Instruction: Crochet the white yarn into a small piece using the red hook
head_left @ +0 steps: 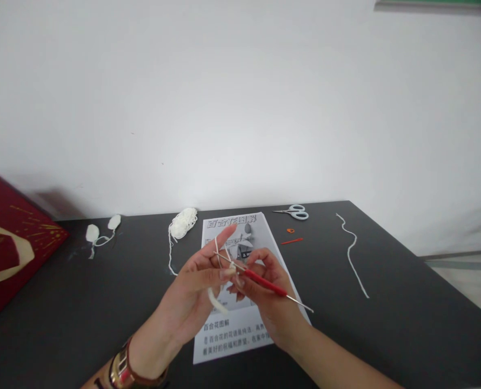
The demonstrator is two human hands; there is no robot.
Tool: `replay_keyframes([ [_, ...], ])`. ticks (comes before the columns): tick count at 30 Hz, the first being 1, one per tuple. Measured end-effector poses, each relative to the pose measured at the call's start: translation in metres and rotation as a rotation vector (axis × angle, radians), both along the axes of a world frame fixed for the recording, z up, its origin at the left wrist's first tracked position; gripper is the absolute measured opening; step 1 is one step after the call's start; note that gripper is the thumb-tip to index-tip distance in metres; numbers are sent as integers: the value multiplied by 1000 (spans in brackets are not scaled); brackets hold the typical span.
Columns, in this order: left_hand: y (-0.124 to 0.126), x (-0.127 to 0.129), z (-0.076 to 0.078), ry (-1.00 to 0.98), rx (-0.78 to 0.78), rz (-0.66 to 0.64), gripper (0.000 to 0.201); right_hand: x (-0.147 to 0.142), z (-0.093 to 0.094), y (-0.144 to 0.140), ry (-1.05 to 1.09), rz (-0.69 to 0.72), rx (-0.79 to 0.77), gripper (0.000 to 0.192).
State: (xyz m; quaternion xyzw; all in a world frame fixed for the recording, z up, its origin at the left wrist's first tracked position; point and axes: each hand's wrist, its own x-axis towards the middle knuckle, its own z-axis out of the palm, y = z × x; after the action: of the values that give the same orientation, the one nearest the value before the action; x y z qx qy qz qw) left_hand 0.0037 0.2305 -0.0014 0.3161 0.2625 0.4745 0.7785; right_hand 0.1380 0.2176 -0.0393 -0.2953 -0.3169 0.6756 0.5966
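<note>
My left hand (195, 289) is raised over the dark table, its forefinger stretched out, with white yarn (217, 249) wrapped over the fingers and a small white crocheted piece (216, 300) pinched below. My right hand (268, 297) grips a crochet hook (265, 282) with a red handle and metal shaft; the hook's tip sits in the yarn at my left fingers. The strand runs back to a small white yarn ball (182, 222) at the table's rear. Under both hands lies a printed instruction sheet (240, 332).
Small scissors (296, 212) with pale handles lie at the back, next to an orange marker (291, 230) and a red needle (292, 241). A loose white yarn strand (351, 251) lies at right. Two white crocheted petals (100, 229) lie at back left. A red box (9, 243) stands far left.
</note>
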Motion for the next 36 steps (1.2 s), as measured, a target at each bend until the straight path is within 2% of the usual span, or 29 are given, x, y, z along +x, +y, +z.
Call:
replay_keyframes([
  [5,-2,-1,-2,63,112,-4,66,1,-2,0,-53,7,45,36],
  [11,-2,-1,-4,70,159,-1,71,0,-5,-2,-49,49,67,33],
  [16,-3,-2,1,152,243,83,71,12,1,2,41,86,130,53],
  [18,-4,-2,2,189,275,95,72,18,3,6,129,75,98,43],
  [20,-5,-2,2,217,291,91,72,22,4,10,194,86,17,26],
  [22,-5,-2,1,225,316,77,72,23,4,11,250,115,-69,18],
  [29,-7,0,-1,168,344,23,67,21,1,12,420,227,-229,17],
  [36,-13,5,7,72,293,-24,61,21,3,13,496,320,-225,14],
])
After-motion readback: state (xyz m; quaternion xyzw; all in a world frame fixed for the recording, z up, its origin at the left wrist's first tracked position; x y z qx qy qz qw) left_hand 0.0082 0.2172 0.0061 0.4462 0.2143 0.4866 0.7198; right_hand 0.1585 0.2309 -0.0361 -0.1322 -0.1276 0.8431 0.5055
